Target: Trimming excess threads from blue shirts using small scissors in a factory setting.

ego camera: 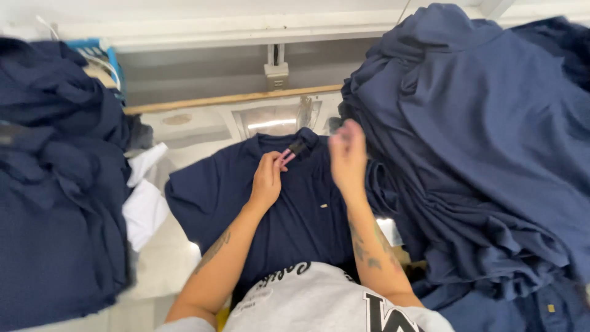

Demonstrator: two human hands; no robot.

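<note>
The left hand (267, 178) pinched a small dark tag (297, 147) at the collar of the navy shirt (301, 209) lying flat at centre; the right hand (348, 157), blurred, hovered beside it, grip unreadable. Keeping the collar flat would likely steady the tag. Navy piles rose at three o'clock (491, 147) and nine o'clock (55, 178).

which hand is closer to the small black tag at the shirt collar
Left. The left hand pinches at the small black tag on the navy shirt, fingertips touching it or nearly so. The right hand, blurred, is raised just to the tag's right, apart from it.
</note>
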